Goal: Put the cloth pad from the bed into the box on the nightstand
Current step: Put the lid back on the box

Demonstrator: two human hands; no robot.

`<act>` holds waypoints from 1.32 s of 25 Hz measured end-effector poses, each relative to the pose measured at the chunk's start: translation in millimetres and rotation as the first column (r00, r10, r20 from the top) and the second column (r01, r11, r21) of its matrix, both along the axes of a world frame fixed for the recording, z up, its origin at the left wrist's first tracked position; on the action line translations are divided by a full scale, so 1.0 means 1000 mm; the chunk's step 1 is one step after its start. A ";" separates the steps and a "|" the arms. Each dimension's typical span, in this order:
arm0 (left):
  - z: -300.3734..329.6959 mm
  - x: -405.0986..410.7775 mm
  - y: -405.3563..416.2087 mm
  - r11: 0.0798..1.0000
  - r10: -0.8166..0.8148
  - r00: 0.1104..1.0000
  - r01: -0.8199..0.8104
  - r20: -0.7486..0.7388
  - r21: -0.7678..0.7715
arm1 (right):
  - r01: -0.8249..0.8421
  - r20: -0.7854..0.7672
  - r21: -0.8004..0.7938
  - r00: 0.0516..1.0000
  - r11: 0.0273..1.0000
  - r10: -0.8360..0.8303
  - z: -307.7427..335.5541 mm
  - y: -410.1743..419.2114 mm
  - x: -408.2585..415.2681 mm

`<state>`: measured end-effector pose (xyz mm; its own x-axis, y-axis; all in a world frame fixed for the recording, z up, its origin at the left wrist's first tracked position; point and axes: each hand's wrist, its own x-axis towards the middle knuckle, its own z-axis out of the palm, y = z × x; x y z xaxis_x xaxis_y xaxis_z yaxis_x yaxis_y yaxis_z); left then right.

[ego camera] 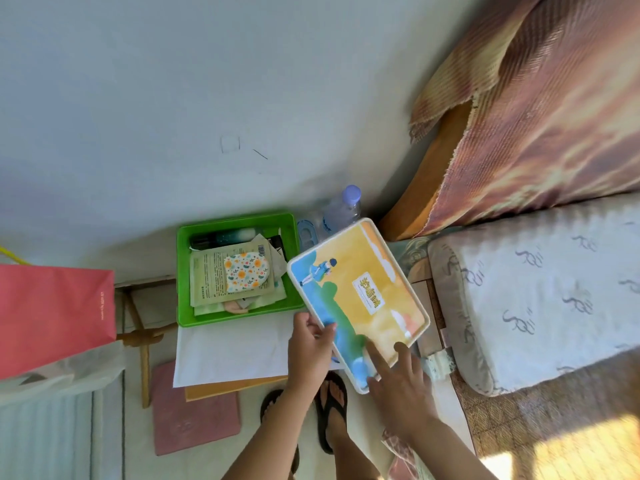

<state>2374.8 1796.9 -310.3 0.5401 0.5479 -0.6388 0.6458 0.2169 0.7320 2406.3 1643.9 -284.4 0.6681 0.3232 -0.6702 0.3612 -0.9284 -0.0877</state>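
A green box (pixel 184 271) stands on the nightstand by the wall. Inside it, a floral cloth pad (pixel 246 270) lies on top of paper sachets. Both hands hold the box's lid (pixel 360 299), a white-rimmed panel printed in yellow, blue and green, tilted to the right of the box. My left hand (pixel 310 348) grips the lid's lower left edge. My right hand (pixel 398 379) presses on its lower corner with the fingers spread on the printed face.
A plastic bottle (pixel 341 209) with a lilac cap stands behind the lid. A red paper bag (pixel 55 317) hangs at the left. White sheets (pixel 228 351) cover the nightstand front. A pillow (pixel 540 292) lies on the bed at the right. My feet in sandals stand below.
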 end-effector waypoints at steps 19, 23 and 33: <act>-0.002 -0.107 0.156 0.855 0.426 0.889 -0.334 -0.170 0.397 | 0.830 -0.614 0.310 0.547 0.464 -0.568 -0.029 0.155 0.035; -0.029 -0.100 0.192 0.927 0.131 0.920 0.018 -0.368 0.375 | 0.735 -0.488 0.365 0.674 0.572 -0.555 -0.050 0.162 0.057; -0.051 -0.075 0.219 0.821 -0.014 0.854 0.307 -0.520 0.481 | 0.606 -0.214 0.425 0.789 0.672 -0.576 -0.076 0.194 0.054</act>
